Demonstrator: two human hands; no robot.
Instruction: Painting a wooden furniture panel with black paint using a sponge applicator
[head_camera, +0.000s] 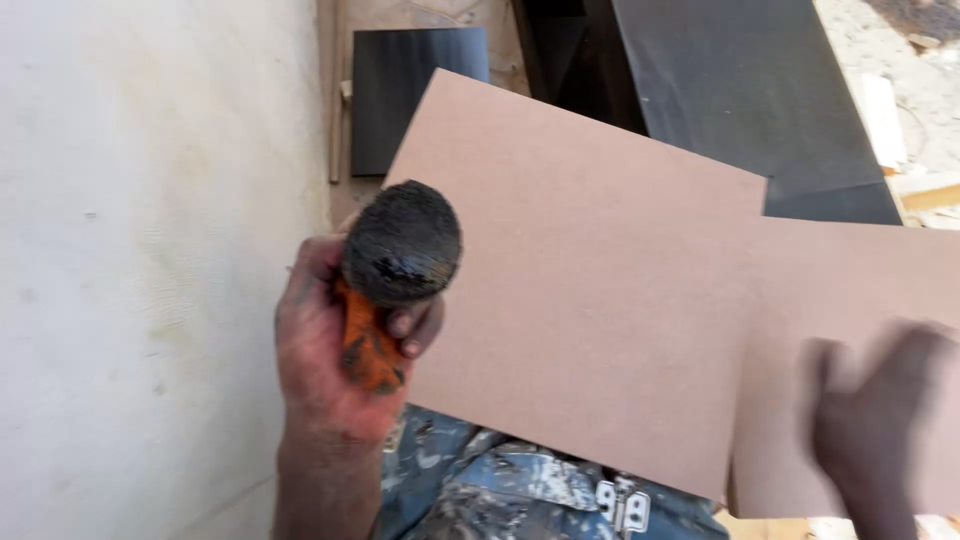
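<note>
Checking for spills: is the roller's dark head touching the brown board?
No: the left hand holds the roller upright beside the board's edge, head raised clear of it.

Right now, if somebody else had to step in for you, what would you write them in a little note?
Left hand: grip closed around the orange handle of a paint roller, its dark wet head pointing up, off the board.
Right hand: blurred, over the lower right of the board, holding nothing that I can see.
Things: two plain brown boards lie across the lap, one overlapping the other. Dark panels sit behind them; a white wall is on the left.
Done: roller looks loaded.
Left: the boards' visible faces show no coating.
</note>
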